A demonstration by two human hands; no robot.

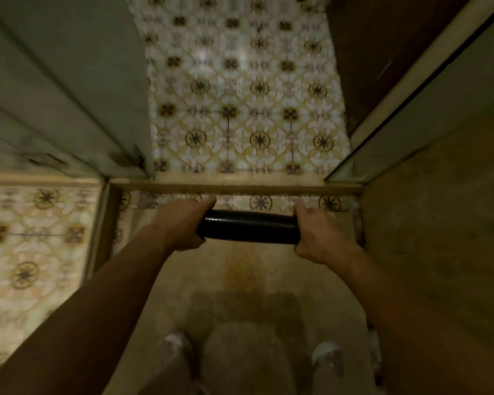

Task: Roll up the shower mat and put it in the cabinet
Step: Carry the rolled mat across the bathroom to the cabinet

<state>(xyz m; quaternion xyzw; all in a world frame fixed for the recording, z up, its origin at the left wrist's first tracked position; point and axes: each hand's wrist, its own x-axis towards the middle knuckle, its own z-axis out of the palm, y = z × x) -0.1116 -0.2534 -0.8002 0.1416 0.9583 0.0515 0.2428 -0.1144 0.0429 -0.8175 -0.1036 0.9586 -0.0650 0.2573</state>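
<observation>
Looking down, we saw our shoes [327,356] nearest us, planted on a bare, stained floor [248,269] with a darker damp-looking patch between them and our arms. Farther out, our left hand [180,223] and right hand [313,238] were each closed around one end of the shower mat [247,226], which was already a tight black roll held level and crosswise in front of us. We judged that gripping it at both ends kept the roll from springing open and left it ready to carry. So the rolling looked done, and only the storing remained.

Just beyond the roll ran a low pale sill [234,185], where the plain floor met patterned tiles [243,89] in cream and brown that stretched away into the next space. A grey-green door [69,89] stood to the left of that opening, and a pale frame [411,89] with dark wood behind it stood to the right. The view was dim and blurred, and we could not tell where the cabinet was.
</observation>
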